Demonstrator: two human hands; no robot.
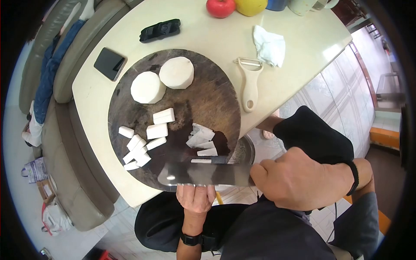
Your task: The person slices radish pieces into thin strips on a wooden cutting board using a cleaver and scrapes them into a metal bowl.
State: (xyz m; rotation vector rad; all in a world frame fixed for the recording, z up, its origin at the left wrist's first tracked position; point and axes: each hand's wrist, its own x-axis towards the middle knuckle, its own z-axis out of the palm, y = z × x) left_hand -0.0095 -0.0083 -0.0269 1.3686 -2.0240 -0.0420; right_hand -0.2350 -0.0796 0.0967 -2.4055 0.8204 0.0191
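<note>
My right hand (294, 178) is wrapped round the handle of a cleaver (208, 174), whose broad blade lies across the near edge of a round wooden chopping board (212, 97). My left hand (195, 198) is just under the blade, fingers together; the blade hides the fingertips and whatever they hold. Two thick white radish rounds (177, 73) sit at the board's far side. Several cut white radish blocks (157, 131) lie at its left. Thin radish slices (200, 138) rest on a wet dark patch, with a narrow strip (201, 160) just beyond the blade.
A peeler (250, 84) and crumpled white tissue (269, 45) lie right of the board. A phone (110, 64) and black object (160, 30) are beyond it, with red (221, 8) and yellow fruit at the back. A metal basin (245, 151) stands below the edge. Another person's legs (58, 65) rest on the sofa.
</note>
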